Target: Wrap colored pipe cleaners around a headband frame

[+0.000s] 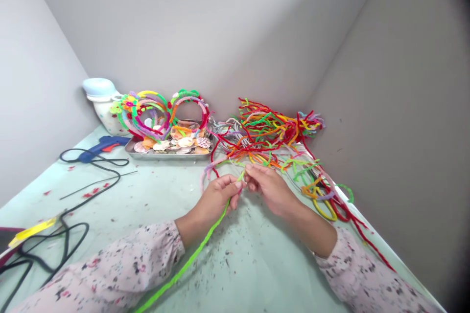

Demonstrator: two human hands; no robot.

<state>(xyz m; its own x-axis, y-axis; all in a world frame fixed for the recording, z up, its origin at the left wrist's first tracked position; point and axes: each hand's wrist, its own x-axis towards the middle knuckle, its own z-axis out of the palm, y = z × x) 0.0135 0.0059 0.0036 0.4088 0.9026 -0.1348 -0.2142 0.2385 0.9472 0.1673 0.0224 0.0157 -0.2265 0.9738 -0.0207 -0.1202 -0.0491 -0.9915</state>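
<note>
My left hand (219, 199) and my right hand (269, 190) meet near the middle of the view, their fingertips almost touching. Both pinch a long bright green pipe cleaner (193, 247), which runs from the fingers down past the bottom edge. Its upper end rises between my hands. A pale pink pipe cleaner (210, 165) curves just behind my left hand. Right behind my right hand lies a tangled heap of multicoloured pipe cleaners (270, 139), mostly red, orange, yellow and green.
A metal tray of seashells (168, 155) stands at the back, with pipe-cleaner hoops (154, 113) beside it. A blue glue gun (103, 145), black cords (91, 188) and a white container (102, 102) lie left on the pale green table (147, 210), between grey walls.
</note>
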